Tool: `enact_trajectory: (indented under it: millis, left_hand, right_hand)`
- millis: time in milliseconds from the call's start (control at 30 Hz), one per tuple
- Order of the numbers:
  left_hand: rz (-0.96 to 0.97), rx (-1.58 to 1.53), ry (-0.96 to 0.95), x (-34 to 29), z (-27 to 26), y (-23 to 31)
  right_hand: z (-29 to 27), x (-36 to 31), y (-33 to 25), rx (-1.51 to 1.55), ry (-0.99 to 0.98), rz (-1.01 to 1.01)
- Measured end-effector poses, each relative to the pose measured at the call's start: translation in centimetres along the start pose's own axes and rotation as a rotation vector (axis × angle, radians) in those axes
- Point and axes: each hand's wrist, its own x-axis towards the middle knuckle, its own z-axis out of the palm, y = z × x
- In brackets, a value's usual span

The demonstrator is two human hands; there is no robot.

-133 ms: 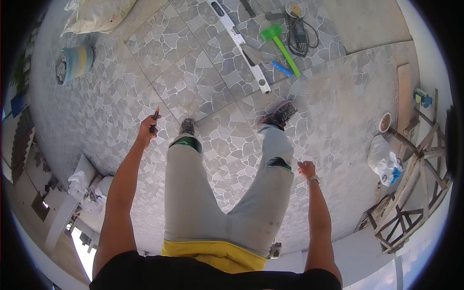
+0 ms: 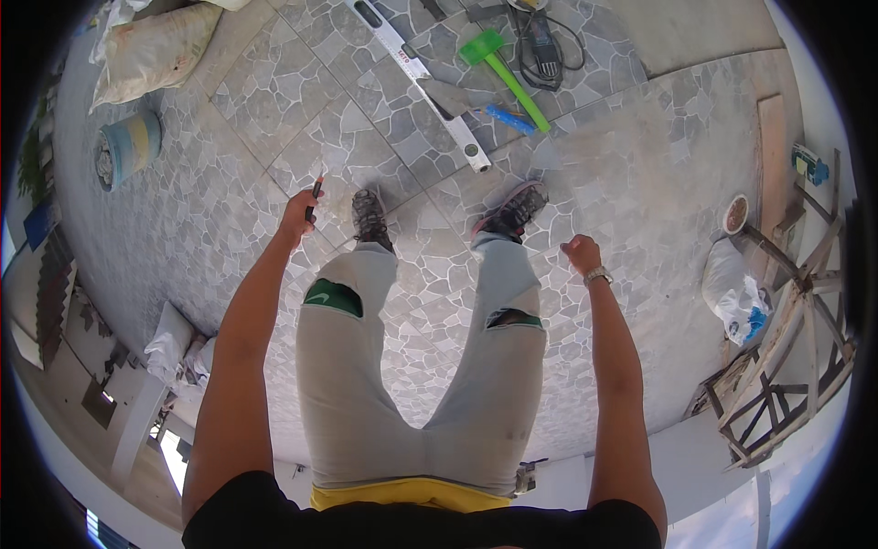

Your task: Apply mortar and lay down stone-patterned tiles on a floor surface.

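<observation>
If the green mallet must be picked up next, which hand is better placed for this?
Probably the right hand: it shows nothing held and is nearer the green mallet, while the left hand holds a dark pen-like tool.

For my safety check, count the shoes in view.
2: the left shoe, right of the left hand; the right shoe, near the lower end of the silver level.

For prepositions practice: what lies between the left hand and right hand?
In the head view, the left shoe, right shoe and patterned floor lie between the left hand and right hand.
</observation>
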Motion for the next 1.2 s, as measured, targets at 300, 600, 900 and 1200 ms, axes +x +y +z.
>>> enact_trajectory:
  millis: [300,600,900,1200]
  left_hand:
    - [0.147,0.091,-0.124,20.4,19.7,24.1]
    - [0.238,0.108,-0.036,32.1,25.1,29.9]
    - [0.496,0.037,0.245,29.5,23.6,24.8]
    - [0.433,0.275,0.052,21.4,32.7,9.6]
  right_hand:
    - [-1.2,19.8,-16.9,-0.336,0.299,-0.326]
    - [3.3,28.8,-20.1,-0.488,0.407,-0.404]
    - [-0.5,27.1,-18.5,-0.268,0.277,-0.514]
    - [-4.6,30.0,-20.0,0.068,0.539,-0.328]
